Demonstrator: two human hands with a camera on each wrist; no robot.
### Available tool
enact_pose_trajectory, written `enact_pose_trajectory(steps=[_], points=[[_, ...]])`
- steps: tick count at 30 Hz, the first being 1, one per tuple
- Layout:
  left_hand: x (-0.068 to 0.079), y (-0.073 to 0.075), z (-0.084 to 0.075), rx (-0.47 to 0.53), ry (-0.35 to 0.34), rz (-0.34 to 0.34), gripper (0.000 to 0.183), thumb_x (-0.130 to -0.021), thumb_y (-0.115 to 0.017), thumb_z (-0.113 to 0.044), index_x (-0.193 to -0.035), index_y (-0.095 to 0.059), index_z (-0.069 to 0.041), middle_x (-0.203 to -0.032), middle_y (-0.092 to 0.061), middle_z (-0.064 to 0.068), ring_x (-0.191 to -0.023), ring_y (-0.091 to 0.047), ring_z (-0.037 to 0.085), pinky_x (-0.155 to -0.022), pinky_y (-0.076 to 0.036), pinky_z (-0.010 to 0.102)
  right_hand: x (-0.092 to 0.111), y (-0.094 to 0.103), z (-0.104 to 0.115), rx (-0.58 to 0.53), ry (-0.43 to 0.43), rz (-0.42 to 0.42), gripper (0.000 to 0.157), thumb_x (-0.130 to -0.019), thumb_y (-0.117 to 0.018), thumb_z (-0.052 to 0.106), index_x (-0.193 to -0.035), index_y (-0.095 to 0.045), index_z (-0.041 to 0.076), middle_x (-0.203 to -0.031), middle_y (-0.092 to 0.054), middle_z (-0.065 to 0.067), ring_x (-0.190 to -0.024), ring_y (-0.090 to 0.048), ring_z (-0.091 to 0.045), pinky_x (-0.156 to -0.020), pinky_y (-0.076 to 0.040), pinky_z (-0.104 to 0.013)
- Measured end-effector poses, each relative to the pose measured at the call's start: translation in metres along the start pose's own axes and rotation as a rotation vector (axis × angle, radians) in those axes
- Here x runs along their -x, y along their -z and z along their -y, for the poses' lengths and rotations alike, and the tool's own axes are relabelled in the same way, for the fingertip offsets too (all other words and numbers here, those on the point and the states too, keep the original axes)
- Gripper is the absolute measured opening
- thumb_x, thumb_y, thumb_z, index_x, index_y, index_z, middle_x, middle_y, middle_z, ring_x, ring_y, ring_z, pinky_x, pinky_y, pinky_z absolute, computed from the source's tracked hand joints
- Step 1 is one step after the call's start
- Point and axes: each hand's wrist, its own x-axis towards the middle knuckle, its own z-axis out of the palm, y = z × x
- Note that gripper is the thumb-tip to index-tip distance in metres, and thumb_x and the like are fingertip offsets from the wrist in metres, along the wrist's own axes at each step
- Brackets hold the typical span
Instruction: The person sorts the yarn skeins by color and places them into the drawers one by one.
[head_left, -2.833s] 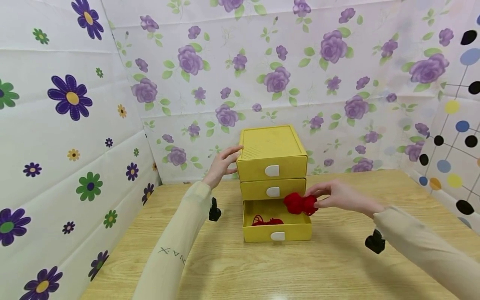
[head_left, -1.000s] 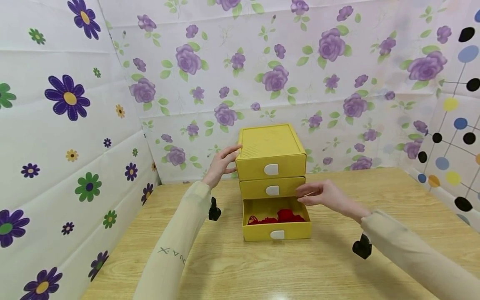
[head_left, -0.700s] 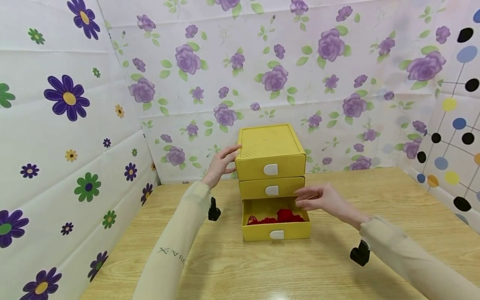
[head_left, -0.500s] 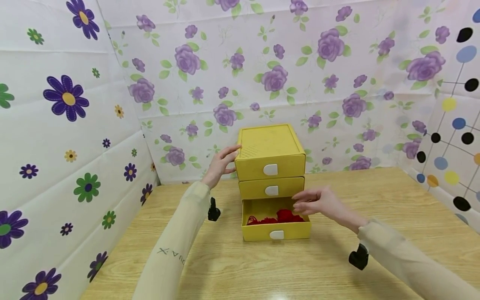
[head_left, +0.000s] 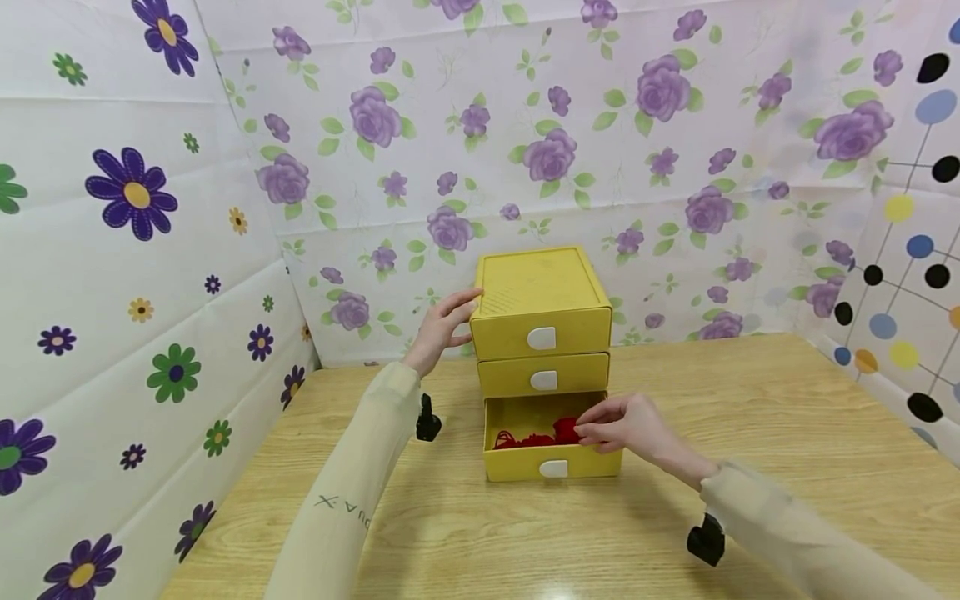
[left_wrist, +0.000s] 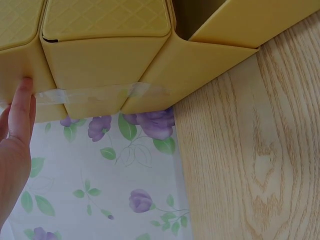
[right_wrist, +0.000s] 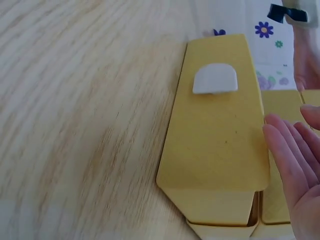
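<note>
A yellow three-drawer box [head_left: 542, 333] stands on the table, its bottom drawer [head_left: 517, 462] pulled out. Inside lie a red yarn ball [head_left: 564, 428] and a looser red tangle of yarn [head_left: 525, 442]. My right hand [head_left: 622, 427] is at the drawer's right side, its fingertips in front of the ball and hiding part of it. In the right wrist view the fingers [right_wrist: 287, 150] look fairly straight beside the drawer front, with the yarn out of sight. My left hand [head_left: 444, 329] rests against the box's upper left side, one finger [left_wrist: 21, 107] straight on the wall.
White pull tabs [head_left: 542, 337] mark the drawer fronts; the upper two drawers are pushed in. The wooden table [head_left: 720, 392] extends on both sides. Floral cloth [head_left: 420, 183] hangs close behind the box. A black wrist camera [head_left: 707, 540] hangs under the right sleeve.
The red yarn ball, held above the drawer by my right hand earlier, now lies in it. After letting go, the right hand has lowered and moved left to the drawer. My left hand has stayed put.
</note>
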Motion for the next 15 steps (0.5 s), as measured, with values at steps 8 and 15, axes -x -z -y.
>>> enact_pose_trajectory(steps=[8, 15], points=[[-0.001, 0.0, 0.001, 0.005, 0.013, -0.016, 0.037, -0.093, -0.053, -0.031, -0.128, -0.053, -0.02, -0.128, -0.046, -0.002, -0.105, -0.049, 0.022, -0.079, -0.047, 0.04, 0.008, -0.012, 0.003, 0.1, 0.018, -0.002, 0.022, -0.078, -0.073, 0.019, -0.088, -0.071, -0.001, -0.082, -0.066, -0.014, -0.074, -0.064, -0.03, -0.062, -0.052, -0.037], [-0.002, 0.001, 0.002, -0.001, 0.014, -0.009, 0.038, -0.093, -0.052, -0.031, -0.129, -0.052, -0.019, -0.128, -0.045, -0.001, -0.105, -0.048, 0.022, -0.08, -0.047, 0.04, 0.011, -0.019, -0.001, 0.17, 0.023, 0.01, 0.017, -0.078, -0.072, 0.015, -0.088, -0.072, 0.001, -0.082, -0.067, -0.01, -0.074, -0.064, -0.027, -0.061, -0.053, -0.033]])
